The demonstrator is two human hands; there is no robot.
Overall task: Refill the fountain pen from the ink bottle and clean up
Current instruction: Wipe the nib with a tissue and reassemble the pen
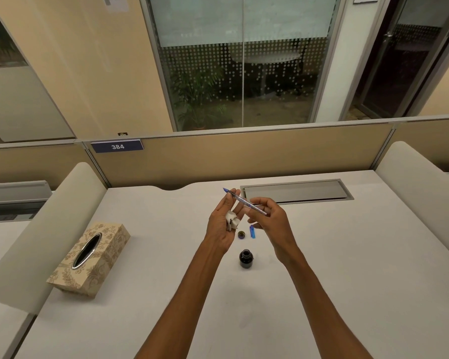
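My right hand (268, 218) pinches the rear of a clear, blue-tinted fountain pen (244, 201), its nib pointing up and to the left past my left fingertips. My left hand (222, 224) is raised with the palm turned inward and holds a crumpled white tissue (231, 221) against the fingers. Below both hands, the dark ink bottle (245, 259) stands uncapped on the white desk (347, 281). Its small round cap (241, 234) lies just behind it, and the blue pen cap (252, 231) lies next to that.
A patterned beige tissue box (88, 259) sits at the left of the desk. A grey cable-tray lid (296, 192) is set into the far side of the desk. White side dividers (423, 193) and a tan back panel (244, 154) enclose the desk.
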